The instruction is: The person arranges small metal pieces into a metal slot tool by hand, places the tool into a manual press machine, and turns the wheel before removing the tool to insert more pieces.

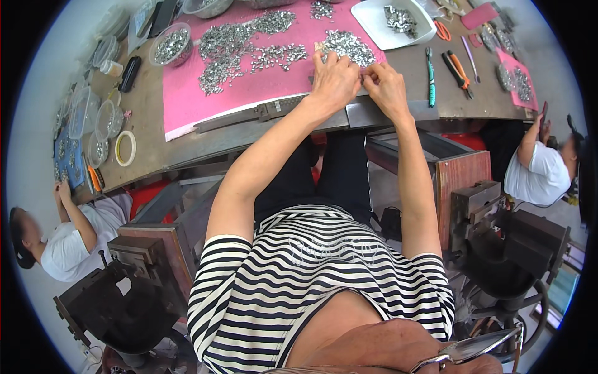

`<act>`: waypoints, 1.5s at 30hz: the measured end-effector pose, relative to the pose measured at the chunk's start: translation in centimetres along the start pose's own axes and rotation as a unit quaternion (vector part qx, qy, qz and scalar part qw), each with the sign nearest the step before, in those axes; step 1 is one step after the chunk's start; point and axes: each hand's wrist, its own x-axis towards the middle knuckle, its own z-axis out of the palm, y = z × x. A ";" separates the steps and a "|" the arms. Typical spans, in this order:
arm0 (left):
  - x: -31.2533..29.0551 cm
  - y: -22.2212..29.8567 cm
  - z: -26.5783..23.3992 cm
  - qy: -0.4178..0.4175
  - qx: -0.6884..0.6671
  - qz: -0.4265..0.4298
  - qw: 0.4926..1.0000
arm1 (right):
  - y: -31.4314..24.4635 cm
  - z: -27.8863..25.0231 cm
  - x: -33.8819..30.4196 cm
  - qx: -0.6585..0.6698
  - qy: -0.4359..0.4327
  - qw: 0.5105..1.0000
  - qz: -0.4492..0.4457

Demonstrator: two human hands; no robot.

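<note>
My left hand [335, 80] and my right hand [384, 88] meet at the front edge of the pink mat [182, 93]. Both have their fingers bent into a pinch, fingertips nearly touching. Whatever they hold is too small and too covered to make out. Just beyond them lies a heap of small shiny metal pieces [347, 47], partly hidden by my left hand. More loose metal pieces [225, 53] spread over the mat to the left, with a smaller patch [278, 57] between.
A white tray [367, 19] with metal parts stands back right. Right of my hands lie a green toothbrush [430, 78] and orange-black pliers [458, 75]. A clear tub [171, 45] of pieces and a tape roll [125, 148] are left. Co-workers sit at both sides.
</note>
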 end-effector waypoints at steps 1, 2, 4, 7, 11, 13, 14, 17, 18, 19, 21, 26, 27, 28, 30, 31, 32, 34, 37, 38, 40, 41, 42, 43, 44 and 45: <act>0.0 0.0 0.1 0.003 0.004 0.006 1.000 | 0.0 -0.1 0.1 0.018 -0.015 1.000 0.011; 0.0 0.0 0.1 0.005 0.007 0.012 1.000 | 0.1 -0.2 0.1 0.018 -0.015 1.000 0.011; -0.1 0.0 0.2 0.011 0.009 0.020 1.000 | 0.1 -0.2 0.2 -0.007 -0.022 1.000 0.007; -0.5 -0.6 0.4 0.024 0.008 0.029 0.999 | -0.1 -0.1 0.2 0.013 -0.009 1.000 0.012; -1.6 -1.4 -1.6 0.062 -0.053 -0.001 0.997 | -0.3 -0.5 0.3 0.054 -0.021 0.998 0.026; -2.9 -2.1 -3.5 0.078 -0.089 -0.033 0.993 | -0.6 -0.6 0.3 -0.003 -0.026 1.000 0.003; -3.6 -2.4 -4.4 0.082 -0.107 -0.048 0.990 | -0.6 -0.8 0.3 -0.011 -0.032 0.999 0.002; -6.4 -2.9 -6.3 0.080 -0.110 -0.052 0.989 | -0.3 -0.7 0.3 -0.033 -0.023 0.999 -0.015; -7.1 -2.9 -6.8 0.068 -0.113 -0.064 0.989 | -0.4 -0.6 0.4 -0.031 -0.024 0.999 -0.006; -7.8 -3.0 -6.7 0.073 -0.121 -0.058 0.988 | -0.5 -0.6 0.4 -0.028 -0.026 0.999 -0.006; -8.4 -3.1 -6.7 0.075 -0.119 -0.055 0.988 | -0.7 -0.7 0.6 -0.020 -0.036 0.998 0.036; -8.8 -3.1 -6.1 0.085 -0.104 -0.024 0.991 | -0.5 -0.7 0.6 -0.011 -0.035 0.999 0.010; -8.8 -3.3 -6.0 0.086 -0.103 -0.021 0.991 | -0.8 -0.8 0.4 0.020 -0.011 1.000 0.003; -8.9 -3.4 -5.9 0.087 -0.102 -0.019 0.991 | -1.2 -0.7 0.3 0.052 0.012 0.999 -0.004; -8.8 -3.3 -5.9 0.089 -0.097 -0.017 0.991 | -2.3 -0.4 -0.2 0.052 0.028 0.997 -0.057; -8.8 -3.3 -5.9 0.090 -0.091 -0.015 0.992 | -3.0 -0.2 -0.5 0.052 0.044 0.992 -0.110; -8.8 -3.2 -5.8 0.090 -0.091 -0.014 0.992 | -3.9 0.1 -1.0 0.108 0.028 0.989 -0.100; -8.7 -3.2 -5.7 0.088 -0.094 -0.018 0.991 | -5.3 0.7 -1.7 0.116 0.020 0.984 -0.133; -8.7 -3.1 -5.6 0.094 -0.091 -0.020 0.991 | -6.9 1.7 -2.7 0.120 0.006 0.981 -0.153; -8.7 -3.1 -5.6 0.093 -0.090 -0.019 0.991 | -7.0 2.2 -2.9 0.113 0.012 0.979 -0.168; -8.6 -2.9 -5.6 0.095 -0.085 -0.018 0.992 | -7.3 2.7 -3.1 0.093 0.016 0.979 -0.179; -8.6 -2.9 -5.7 0.096 -0.085 -0.018 0.992 | -7.4 2.8 -3.2 0.071 0.019 0.979 -0.192; -8.6 -2.8 -5.8 0.085 -0.094 -0.033 0.991 | -7.5 2.8 -3.1 0.070 0.019 0.979 -0.192; -8.6 -2.8 -5.9 0.075 -0.102 -0.048 0.991 | -7.5 2.7 -3.1 0.056 0.018 0.978 -0.201; -8.7 -2.7 -5.8 0.075 -0.101 -0.049 0.991 | -7.5 2.7 -3.1 0.043 0.018 0.977 -0.210; -8.7 -2.6 -5.7 0.074 -0.096 -0.061 0.991 | -7.5 2.6 -3.0 0.044 0.017 0.976 -0.210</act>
